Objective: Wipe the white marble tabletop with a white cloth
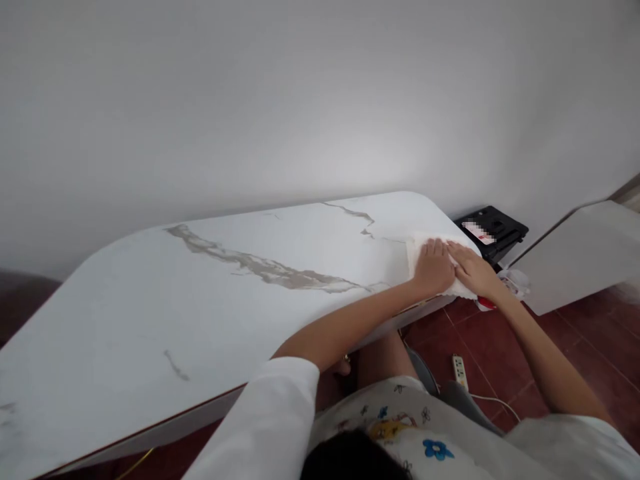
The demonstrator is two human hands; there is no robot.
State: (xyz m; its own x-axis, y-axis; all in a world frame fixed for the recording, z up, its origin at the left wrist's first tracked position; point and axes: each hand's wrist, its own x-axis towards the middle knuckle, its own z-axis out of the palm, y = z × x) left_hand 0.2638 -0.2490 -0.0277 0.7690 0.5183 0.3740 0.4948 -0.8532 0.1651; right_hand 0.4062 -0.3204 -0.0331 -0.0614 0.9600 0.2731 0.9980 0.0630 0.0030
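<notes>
Cloth [414, 255] held down at the table's [125, 287] right end.
Table placed lengthwise along the wall [250, 100], probably to be worked from the near side; cloth laid near the rounded end; left hand [434, 268] set palm-down, fingers together, right hand [471, 268] flat beside it, fingers extended, both apparently pressed down so the cloth is kept flat.

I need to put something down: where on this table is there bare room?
The tabletop is bare from its rounded far-left corner to the left forearm, and along the wall left of the white cloth. The right end is crowded: the left hand and right hand lie on that cloth.
</notes>
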